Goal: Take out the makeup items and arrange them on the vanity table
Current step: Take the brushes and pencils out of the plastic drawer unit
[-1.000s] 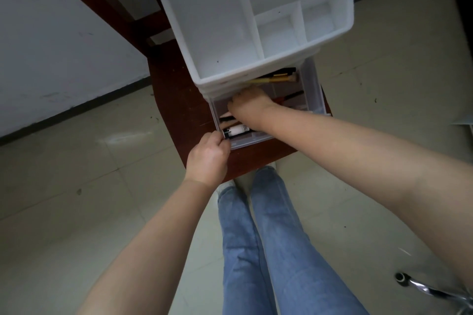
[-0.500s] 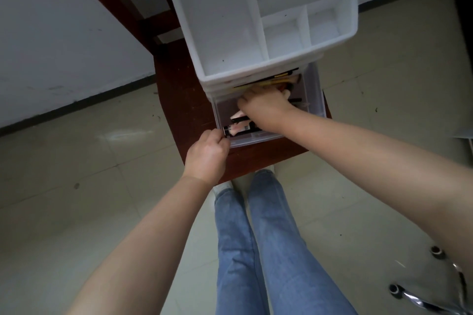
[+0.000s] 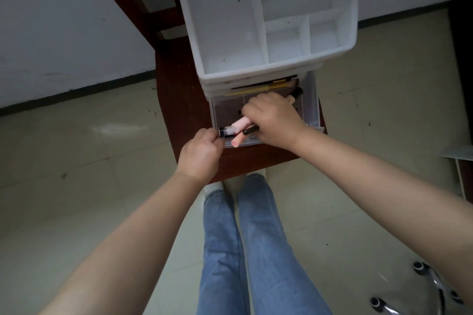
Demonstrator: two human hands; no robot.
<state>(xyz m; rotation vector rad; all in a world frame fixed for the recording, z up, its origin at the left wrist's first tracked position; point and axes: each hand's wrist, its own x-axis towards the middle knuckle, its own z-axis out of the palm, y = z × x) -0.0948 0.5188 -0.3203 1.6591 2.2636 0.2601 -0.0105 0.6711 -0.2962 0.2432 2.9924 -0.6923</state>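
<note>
A white makeup organizer [image 3: 330, 56] stands on a dark red-brown table [image 3: 176, 100]; its top compartments hold nothing. Its clear drawer [image 3: 311, 102] is pulled out toward me. My right hand [image 3: 273, 120] is over the drawer, closed around a bundle of makeup items: a pink tube [image 3: 240, 123], a peach tube [image 3: 236, 141] and a black pen-like stick [image 3: 249, 130]. A black end of one item [image 3: 297, 92] pokes out beyond my knuckles. My left hand [image 3: 201, 153] pinches the drawer's front left corner, next to a black-labelled item [image 3: 224, 132]. Yellow and black pencils [image 3: 258, 88] lie at the drawer's back.
The table's near edge is just past the drawer front, above my legs in blue jeans [image 3: 245, 250]. Pale tiled floor surrounds the table. A chair's chrome wheeled base [image 3: 422, 289] is at lower right. A white wall with a dark skirting runs along the left.
My right hand has drawn back toward the drawer's front with the items gathered in its grip, and the pink tubes now stick out to its left. My left hand stays at the drawer corner.
</note>
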